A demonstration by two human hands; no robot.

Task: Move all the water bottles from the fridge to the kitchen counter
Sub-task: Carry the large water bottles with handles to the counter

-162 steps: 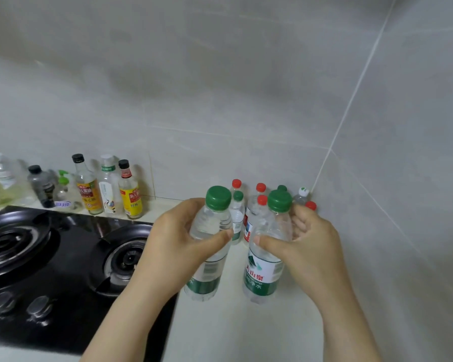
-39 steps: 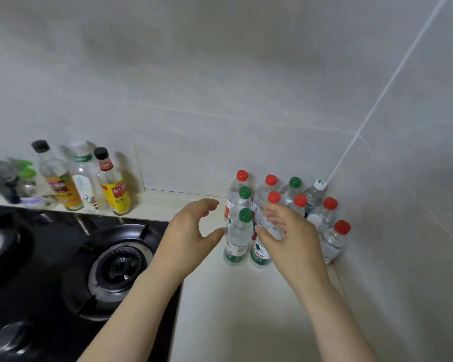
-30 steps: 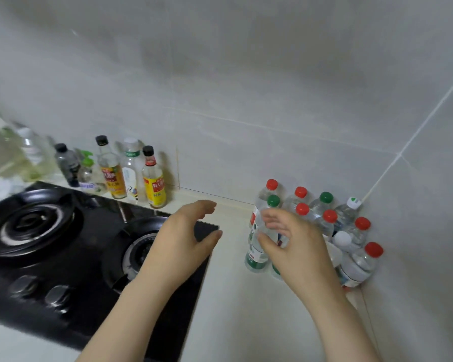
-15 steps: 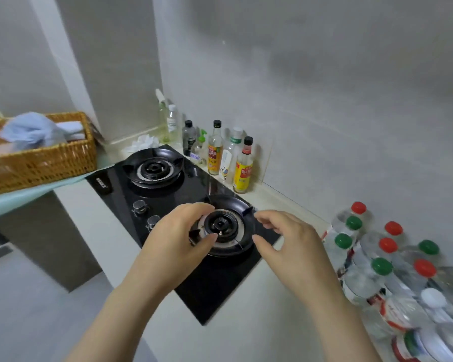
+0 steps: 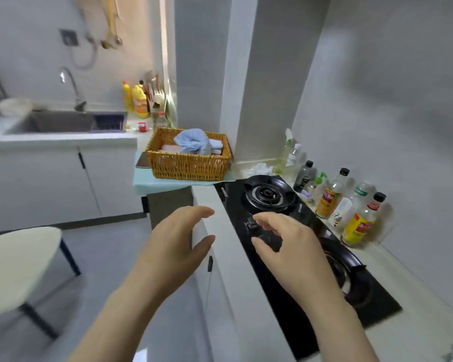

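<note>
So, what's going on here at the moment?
A person stands at the kitchen counter with both hands empty. The left hand and right hand are held out in front, fingers loosely curved. The right hand is over the knobs of the gas hob and touches nothing that I can see. Condiment bottles line the wall beside the hob. A wicker basket and the sink lie farther off. Nothing is being carried.

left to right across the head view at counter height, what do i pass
sink → wicker basket → far burner → brown-label sauce bottle → yellow-label sauce bottle
</note>
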